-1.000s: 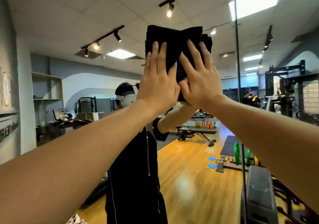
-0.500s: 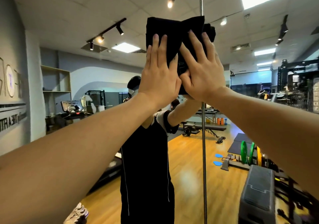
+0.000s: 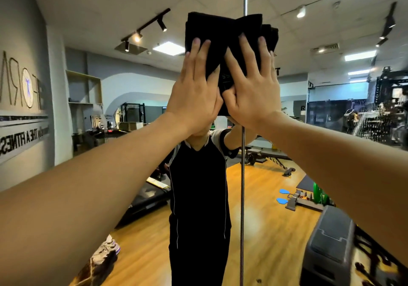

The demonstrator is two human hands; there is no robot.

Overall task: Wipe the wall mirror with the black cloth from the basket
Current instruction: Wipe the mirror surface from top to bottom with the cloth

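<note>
We see left hand and right hand, fingers straight, pressing the folded black cloth flat against the wall mirror (spreading pressure, we judge).

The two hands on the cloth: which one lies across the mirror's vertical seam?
The right hand; the seam runs behind it, while the left hand presses the cloth left of the seam.

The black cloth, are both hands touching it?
Touching. The head view shows the left hand and the right hand lying flat on the black cloth, with straight fingers pressing it against the mirror.
</note>
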